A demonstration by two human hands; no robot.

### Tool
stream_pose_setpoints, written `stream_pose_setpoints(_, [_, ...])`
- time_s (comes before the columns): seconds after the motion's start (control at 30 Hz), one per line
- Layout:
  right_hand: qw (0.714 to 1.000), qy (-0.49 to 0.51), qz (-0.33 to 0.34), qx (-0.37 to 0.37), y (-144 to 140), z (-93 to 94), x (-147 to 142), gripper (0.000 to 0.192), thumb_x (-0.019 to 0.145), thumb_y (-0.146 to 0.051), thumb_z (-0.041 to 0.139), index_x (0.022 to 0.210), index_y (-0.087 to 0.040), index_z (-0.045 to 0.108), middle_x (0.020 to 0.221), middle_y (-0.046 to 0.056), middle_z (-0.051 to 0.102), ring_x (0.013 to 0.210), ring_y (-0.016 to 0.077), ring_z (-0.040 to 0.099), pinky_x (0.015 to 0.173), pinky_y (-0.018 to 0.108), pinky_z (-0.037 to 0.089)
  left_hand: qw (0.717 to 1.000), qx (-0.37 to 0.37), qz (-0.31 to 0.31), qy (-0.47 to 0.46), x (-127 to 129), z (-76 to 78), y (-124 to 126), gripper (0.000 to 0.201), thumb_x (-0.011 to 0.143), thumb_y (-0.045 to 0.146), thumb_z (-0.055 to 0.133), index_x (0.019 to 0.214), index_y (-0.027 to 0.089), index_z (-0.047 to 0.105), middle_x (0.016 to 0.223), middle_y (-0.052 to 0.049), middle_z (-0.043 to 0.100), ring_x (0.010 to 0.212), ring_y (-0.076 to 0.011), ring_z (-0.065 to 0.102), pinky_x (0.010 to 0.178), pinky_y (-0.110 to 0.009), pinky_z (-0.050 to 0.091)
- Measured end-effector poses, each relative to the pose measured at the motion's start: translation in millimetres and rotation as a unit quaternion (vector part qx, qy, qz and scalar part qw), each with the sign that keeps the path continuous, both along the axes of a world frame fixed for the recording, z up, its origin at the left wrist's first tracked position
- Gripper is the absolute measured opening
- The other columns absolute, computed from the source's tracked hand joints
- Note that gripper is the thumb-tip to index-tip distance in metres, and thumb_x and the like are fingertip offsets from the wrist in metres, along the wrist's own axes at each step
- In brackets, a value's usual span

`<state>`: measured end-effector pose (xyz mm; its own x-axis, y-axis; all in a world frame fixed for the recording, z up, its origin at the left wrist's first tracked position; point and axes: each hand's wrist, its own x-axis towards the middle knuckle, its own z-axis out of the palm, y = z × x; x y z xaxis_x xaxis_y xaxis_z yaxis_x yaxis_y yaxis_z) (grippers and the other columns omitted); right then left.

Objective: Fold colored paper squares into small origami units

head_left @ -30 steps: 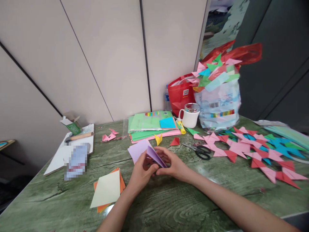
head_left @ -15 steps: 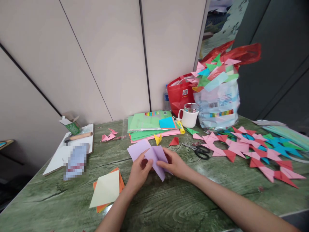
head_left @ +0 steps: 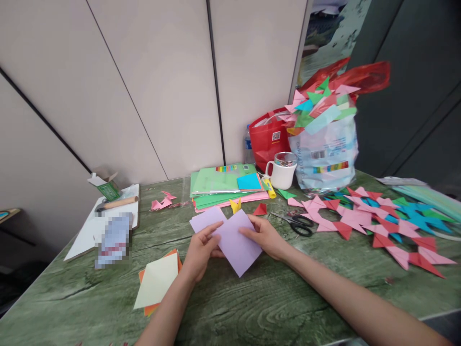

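A square of purple paper [head_left: 239, 245] is held up between my two hands, one corner pointing toward me. My left hand [head_left: 202, 247] pinches its left corner between thumb and fingers. At the upper right edge, my right hand [head_left: 264, 236] grips the same sheet, thumb on top. Another purple sheet [head_left: 208, 219] lies just beyond my left fingers, partly hidden by them. Close behind the held paper are a folded yellow piece [head_left: 235, 205] and a folded red piece [head_left: 260, 209].
Scissors [head_left: 297, 223] lie right of my hands, beside joined pink and red folded pieces [head_left: 355, 218]. A paper stack [head_left: 158, 281] is at left. Behind stand a white mug [head_left: 283, 174], a red bag [head_left: 266, 137] and a full plastic bag [head_left: 324, 163]. A hammer [head_left: 117, 204] lies far left.
The purple paper was creased and partly folded between my fingers; now it is opened out as a flat square. My hands have shifted slightly around it.
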<state>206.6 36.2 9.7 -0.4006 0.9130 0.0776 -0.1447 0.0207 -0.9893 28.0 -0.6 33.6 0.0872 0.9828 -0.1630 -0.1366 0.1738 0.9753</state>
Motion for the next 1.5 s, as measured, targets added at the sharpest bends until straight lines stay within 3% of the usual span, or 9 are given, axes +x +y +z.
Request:
stream_pose_setpoints(0.1, [1.0, -0.006, -0.02, 0.007, -0.2, -1.6, -1.3, 0.035, 0.066, -0.041, 0.065, 0.088, -0.015, 0.058, 0.079, 0.002, 0.062, 0.07, 0.0168, 0.056, 0.063, 0.028, 0.045, 1.0, 0.002, 0.021, -0.003, 0.7, 2.2, -0.9, 0.057, 0.064, 0.03, 0.069, 0.117, 0.015, 0.053, 0.086, -0.006, 0.066, 0.068, -0.0153, 0.059, 0.061, -0.03, 0.05])
stream_pose_setpoints(0.23, [0.998, -0.014, -0.045, 0.034, -3.2, -6.1, -5.1, 0.032, 0.069, -0.04, 0.064, 0.086, -0.015, 0.059, 0.08, 0.003, 0.062, 0.07, 0.0164, 0.055, 0.062, 0.027, 0.044, 0.999, 0.004, -0.004, 0.048, 6.3, -2.8, -4.1, 0.039, 0.062, 0.034, 0.071, 0.095, 0.013, 0.063, 0.087, -0.008, 0.068, 0.076, -0.0187, 0.061, 0.064, -0.028, 0.048])
stream_pose_setpoints(0.43, [0.999, -0.01, -0.018, 0.028, -6.6, -6.9, -8.6, 0.03, 0.07, -0.038, 0.063, 0.09, -0.016, 0.058, 0.084, 0.003, 0.063, 0.074, 0.0168, 0.057, 0.065, 0.029, 0.047, 0.997, 0.024, -0.005, 0.076, 8.0, -14.0, -3.3, 0.033, 0.063, 0.036, 0.069, 0.083, 0.011, 0.066, 0.08, -0.007, 0.069, 0.071, -0.0193, 0.06, 0.066, -0.03, 0.047])
stream_pose_setpoints(0.63, [0.997, -0.017, -0.001, 0.078, 4.0, -6.0, 2.2, 0.044, 0.076, -0.025, 0.057, 0.117, -0.023, 0.043, 0.093, 0.004, 0.06, 0.081, 0.0157, 0.059, 0.071, 0.03, 0.048, 0.999, -0.015, 0.034, -0.008, -2.5, -1.7, -0.7, 0.035, 0.055, 0.029, 0.075, 0.083, 0.011, 0.067, 0.081, -0.008, 0.07, 0.067, -0.0178, 0.061, 0.063, -0.028, 0.048])
stream_pose_setpoints(0.83, [0.979, -0.041, 0.099, 0.174, 7.3, 4.0, 11.9, 0.032, 0.075, -0.011, 0.048, 0.102, -0.023, 0.061, 0.118, 0.005, 0.05, 0.109, 0.0176, 0.048, 0.083, 0.03, 0.044, 0.993, -0.081, 0.026, -0.083, -13.8, 7.9, 1.8, 0.035, 0.053, 0.017, 0.075, 0.086, 0.011, 0.065, 0.08, -0.009, 0.071, 0.068, -0.0186, 0.064, 0.068, -0.031, 0.05])
stream_pose_setpoints(1.0, [0.97, -0.075, 0.135, 0.187, -1.5, 8.6, 8.7, 0.023, 0.072, -0.024, 0.063, 0.094, -0.024, 0.068, 0.109, 0.007, 0.05, 0.1, 0.0192, 0.053, 0.074, 0.027, 0.049, 0.99, -0.098, 0.009, -0.099, -9.8, 2.9, 0.0, 0.038, 0.056, 0.015, 0.074, 0.092, 0.012, 0.064, 0.09, -0.011, 0.07, 0.075, -0.0212, 0.066, 0.069, -0.032, 0.051])
stream_pose_setpoints(1.23, [0.972, -0.067, 0.055, 0.22, 0.3, -0.9, 3.9, 0.017, 0.065, -0.036, 0.07, 0.075, -0.023, 0.072, 0.092, 0.006, 0.059, 0.086, 0.0193, 0.057, 0.071, 0.03, 0.049, 0.985, -0.101, -0.086, -0.106, -3.8, 4.3, -4.2, 0.037, 0.064, 0.033, 0.071, 0.093, 0.01, 0.065, 0.092, -0.015, 0.069, 0.08, -0.025, 0.065, 0.072, -0.036, 0.051])
stream_pose_setpoints(1.37, [0.981, -0.066, -0.023, 0.183, 3.7, -2.7, 3.0, 0.019, 0.068, -0.038, 0.067, 0.067, -0.019, 0.07, 0.079, 0.005, 0.063, 0.074, 0.0184, 0.058, 0.065, 0.03, 0.048, 0.976, -0.024, -0.145, -0.162, -3.4, 9.5, -5.7, 0.061, 0.061, 0.055, 0.065, 0.106, 0.014, 0.062, 0.107, -0.017, 0.063, 0.098, -0.0298, 0.059, 0.082, -0.042, 0.047])
stream_pose_setpoints(1.5, [0.984, -0.071, -0.082, 0.141, 3.8, -2.6, 2.2, 0.022, 0.066, -0.038, 0.068, 0.071, -0.016, 0.069, 0.075, 0.005, 0.065, 0.068, 0.019, 0.058, 0.061, 0.03, 0.047, 0.987, 0.04, -0.099, -0.121, -0.5, 6.6, -5.5, 0.075, 0.045, 0.03, 0.082, 0.114, 0.02, 0.055, 0.112, -0.01, 0.061, 0.102, -0.0259, 0.056, 0.091, -0.04, 0.042])
